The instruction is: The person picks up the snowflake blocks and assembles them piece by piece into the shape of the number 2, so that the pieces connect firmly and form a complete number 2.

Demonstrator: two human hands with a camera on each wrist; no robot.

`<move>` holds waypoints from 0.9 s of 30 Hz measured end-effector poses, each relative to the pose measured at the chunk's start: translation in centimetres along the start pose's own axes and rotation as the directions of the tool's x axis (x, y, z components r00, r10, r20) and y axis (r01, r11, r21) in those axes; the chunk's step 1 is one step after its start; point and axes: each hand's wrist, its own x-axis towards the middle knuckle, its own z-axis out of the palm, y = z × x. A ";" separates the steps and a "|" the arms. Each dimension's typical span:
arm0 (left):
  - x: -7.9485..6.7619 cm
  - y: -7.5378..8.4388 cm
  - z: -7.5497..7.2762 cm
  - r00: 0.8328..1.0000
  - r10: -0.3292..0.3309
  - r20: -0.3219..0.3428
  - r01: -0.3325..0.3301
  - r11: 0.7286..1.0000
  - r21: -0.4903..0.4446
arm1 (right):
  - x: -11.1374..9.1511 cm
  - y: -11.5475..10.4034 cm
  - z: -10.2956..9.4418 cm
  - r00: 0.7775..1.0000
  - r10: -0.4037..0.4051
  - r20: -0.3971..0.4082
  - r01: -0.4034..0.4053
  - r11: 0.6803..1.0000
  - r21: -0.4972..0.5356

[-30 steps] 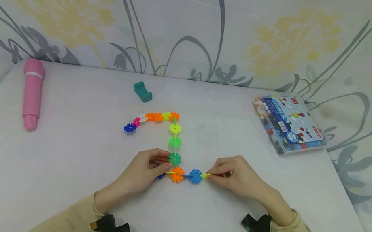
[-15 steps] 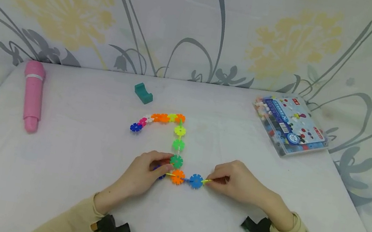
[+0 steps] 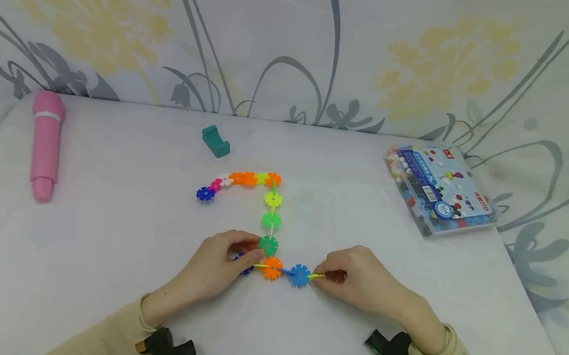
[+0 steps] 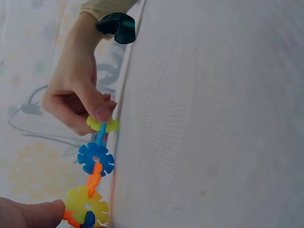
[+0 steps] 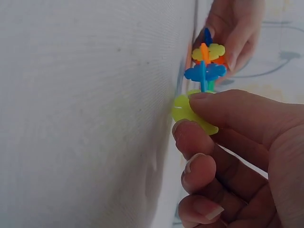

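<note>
A chain of coloured plastic snowflake discs (image 3: 271,220) lies bent on the table, its notched pieces slotted into one another. My left hand (image 3: 216,263) grips the chain at its near corner, beside the dark blue, yellow and orange (image 3: 272,268) discs; the fingers partly hide the dark blue one. Between thumb and forefinger, my right hand (image 3: 365,282) pinches a yellow snowflake disc (image 5: 187,111) at the chain's right end. That disc joins a blue disc (image 3: 299,275), seen also in the left wrist view, where a yellow disc (image 4: 87,206) touches my left fingertip.
A clear plastic case (image 3: 440,191) of small coloured pieces stands at the back right. Behind the chain sits a small teal block (image 3: 216,141) with a curved hollow. A pink tube-shaped object (image 3: 45,147) lies at the left. A flower-patterned cloth (image 3: 296,41) hangs behind the white table.
Both hands keep their hold on the chain. The right hand has come slightly lower with its end of the chain, and the far part of the chain has shifted a little right.
</note>
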 end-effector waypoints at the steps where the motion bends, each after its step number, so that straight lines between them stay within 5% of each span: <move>1: -0.1 0.0 0.0 1.000 0.000 0.000 0.000 1.000 -0.001 | 0.0 0.0 0.0 1.000 -0.002 0.001 0.002 1.000 -0.005; 8: -0.3 0.0 0.0 1.000 0.010 0.024 -0.009 1.000 -0.021 | -0.1 0.3 -0.1 1.000 0.010 0.005 -0.010 0.999 -0.041; 19: 0.1 0.0 -0.9 0.987 0.013 0.159 -0.010 1.000 -0.018 | -0.3 0.0 -1.0 0.995 0.080 0.055 -0.075 0.993 -0.087; 27: 0.1 -0.1 -0.8 0.984 -0.009 0.175 0.014 1.000 -0.028 | -0.2 0.1 -0.8 0.994 0.090 0.067 -0.086 0.995 -0.054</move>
